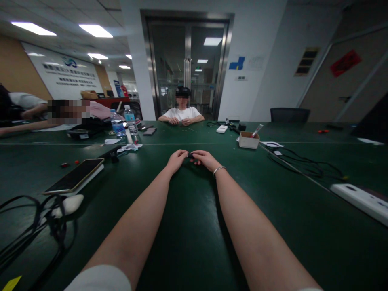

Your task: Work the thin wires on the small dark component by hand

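Observation:
Both arms stretch forward over the dark green table (194,226). Between the fingertips of my left hand (177,161) and my right hand (206,159) is a small black object (190,155), too small to tell its kind. My left fingers are closed on its left end. On its right end the thumb and forefinger of my right hand pinch it, while the other fingers curl below. A silver bracelet (218,171) circles my right wrist. The object's ends are hidden by my fingers.
To the left lie a phone (74,176), black cables (39,222) and water bottles (129,120). At the right are a small cardboard box (249,140), more cables (303,161) and a white power strip (360,200). A person (182,115) sits opposite; others lean at the left.

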The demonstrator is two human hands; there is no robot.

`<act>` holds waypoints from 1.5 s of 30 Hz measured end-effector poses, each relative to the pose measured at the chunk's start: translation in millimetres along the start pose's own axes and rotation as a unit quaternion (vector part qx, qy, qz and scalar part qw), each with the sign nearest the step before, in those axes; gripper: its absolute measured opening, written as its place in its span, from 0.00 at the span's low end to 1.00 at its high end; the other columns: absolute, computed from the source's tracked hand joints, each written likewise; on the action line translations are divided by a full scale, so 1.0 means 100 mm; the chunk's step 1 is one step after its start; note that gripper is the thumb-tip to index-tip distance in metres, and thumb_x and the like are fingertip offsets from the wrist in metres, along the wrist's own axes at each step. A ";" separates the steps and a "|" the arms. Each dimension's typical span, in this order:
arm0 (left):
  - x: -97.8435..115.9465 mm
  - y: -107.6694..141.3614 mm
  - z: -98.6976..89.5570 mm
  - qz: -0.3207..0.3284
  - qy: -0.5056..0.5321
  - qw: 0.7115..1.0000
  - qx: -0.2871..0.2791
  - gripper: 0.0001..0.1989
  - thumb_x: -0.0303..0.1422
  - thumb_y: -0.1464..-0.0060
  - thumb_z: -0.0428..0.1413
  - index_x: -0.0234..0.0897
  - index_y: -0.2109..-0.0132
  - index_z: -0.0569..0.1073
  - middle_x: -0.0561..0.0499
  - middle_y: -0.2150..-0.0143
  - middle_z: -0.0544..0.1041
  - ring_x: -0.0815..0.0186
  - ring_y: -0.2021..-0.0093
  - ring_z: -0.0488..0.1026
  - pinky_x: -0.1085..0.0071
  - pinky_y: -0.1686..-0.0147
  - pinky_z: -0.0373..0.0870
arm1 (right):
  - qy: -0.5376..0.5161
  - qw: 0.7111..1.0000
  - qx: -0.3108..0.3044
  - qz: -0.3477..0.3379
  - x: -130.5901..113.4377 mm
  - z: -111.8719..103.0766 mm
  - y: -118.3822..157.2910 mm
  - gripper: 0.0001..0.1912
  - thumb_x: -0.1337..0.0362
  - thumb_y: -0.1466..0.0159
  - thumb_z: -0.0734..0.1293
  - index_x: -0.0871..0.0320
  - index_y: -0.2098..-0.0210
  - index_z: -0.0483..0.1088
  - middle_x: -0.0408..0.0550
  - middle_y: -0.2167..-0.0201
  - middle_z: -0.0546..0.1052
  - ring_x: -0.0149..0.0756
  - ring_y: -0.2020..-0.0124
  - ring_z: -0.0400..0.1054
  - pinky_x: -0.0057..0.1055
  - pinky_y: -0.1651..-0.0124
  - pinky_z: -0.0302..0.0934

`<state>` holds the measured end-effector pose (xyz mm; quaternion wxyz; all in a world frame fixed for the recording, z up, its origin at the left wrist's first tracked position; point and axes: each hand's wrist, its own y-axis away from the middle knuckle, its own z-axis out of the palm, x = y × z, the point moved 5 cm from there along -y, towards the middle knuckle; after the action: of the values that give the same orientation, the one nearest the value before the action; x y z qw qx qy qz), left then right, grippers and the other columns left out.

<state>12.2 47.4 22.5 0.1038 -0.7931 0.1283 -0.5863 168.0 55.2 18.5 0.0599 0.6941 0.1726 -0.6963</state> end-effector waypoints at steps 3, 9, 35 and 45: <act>0.01 0.01 0.01 0.001 0.010 1.000 -0.006 0.13 0.36 0.45 0.50 0.34 0.58 0.74 0.48 0.66 0.75 0.69 0.70 0.69 0.74 0.71 0.64 | -0.002 1.000 0.000 0.000 0.00 0.00 0.00 0.09 0.69 0.39 0.67 0.63 0.58 0.73 0.47 0.75 0.78 0.21 0.83 0.63 0.18 0.76 0.62; 0.01 0.01 0.01 0.005 0.022 1.000 -0.006 0.14 0.38 0.44 0.50 0.34 0.57 0.73 0.49 0.69 0.74 0.69 0.71 0.68 0.75 0.74 0.62 | -0.005 1.000 0.003 0.002 -0.01 0.01 0.01 0.09 0.70 0.39 0.66 0.63 0.58 0.73 0.46 0.76 0.78 0.22 0.83 0.63 0.18 0.78 0.61; -0.06 -0.03 0.01 -0.004 0.008 1.000 -0.001 0.13 0.35 0.45 0.50 0.36 0.57 0.74 0.50 0.69 0.74 0.69 0.71 0.68 0.74 0.73 0.62 | -0.005 1.000 0.010 0.004 -0.02 0.01 0.01 0.09 0.70 0.39 0.66 0.63 0.59 0.73 0.46 0.77 0.77 0.22 0.83 0.63 0.18 0.78 0.61; -0.06 -0.03 0.02 0.004 0.004 1.000 -0.008 0.14 0.36 0.45 0.49 0.34 0.58 0.74 0.50 0.72 0.73 0.69 0.72 0.67 0.74 0.73 0.62 | -0.003 1.000 0.009 0.006 -0.01 0.01 0.01 0.09 0.71 0.39 0.66 0.63 0.59 0.73 0.46 0.77 0.78 0.22 0.83 0.63 0.18 0.77 0.61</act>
<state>12.4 52.6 17.9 0.0992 -0.7908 0.1360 -0.5885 167.4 53.2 19.7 0.0583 0.6939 0.1617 -0.6993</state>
